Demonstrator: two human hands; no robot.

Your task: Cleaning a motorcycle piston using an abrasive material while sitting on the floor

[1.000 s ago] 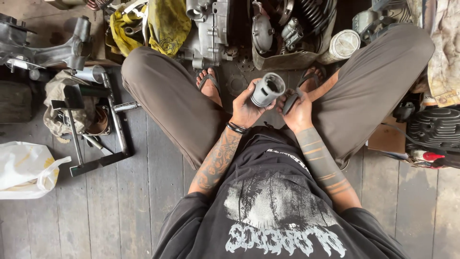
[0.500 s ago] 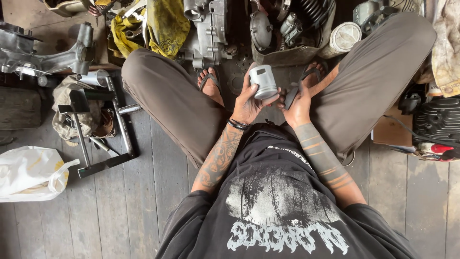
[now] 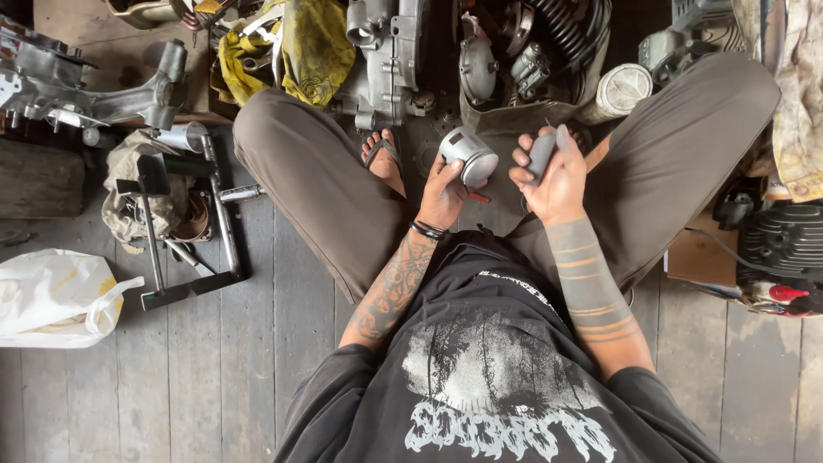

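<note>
I sit cross-legged on a wooden plank floor. My left hand [image 3: 444,195] grips a silver metal piston [image 3: 469,154], tilted with its crown toward me. My right hand [image 3: 553,176] is closed around a small grey cylindrical pin [image 3: 541,154], held a little to the right of the piston and apart from it. Both hands hover between my knees, above my sandalled foot [image 3: 383,159]. A small red-tipped thing shows just below the piston, by my left fingers.
Engine cases [image 3: 390,60] and other engine parts [image 3: 523,51] lie ahead of my feet, with a yellow rag [image 3: 300,43]. A black metal frame [image 3: 184,227] and white plastic bag [image 3: 56,296] sit at left. A finned cylinder [image 3: 784,244] lies at right.
The piston has turned in my left hand, from open end up to crown toward me. My right hand lifted away from it and now holds the grey pin apart.
</note>
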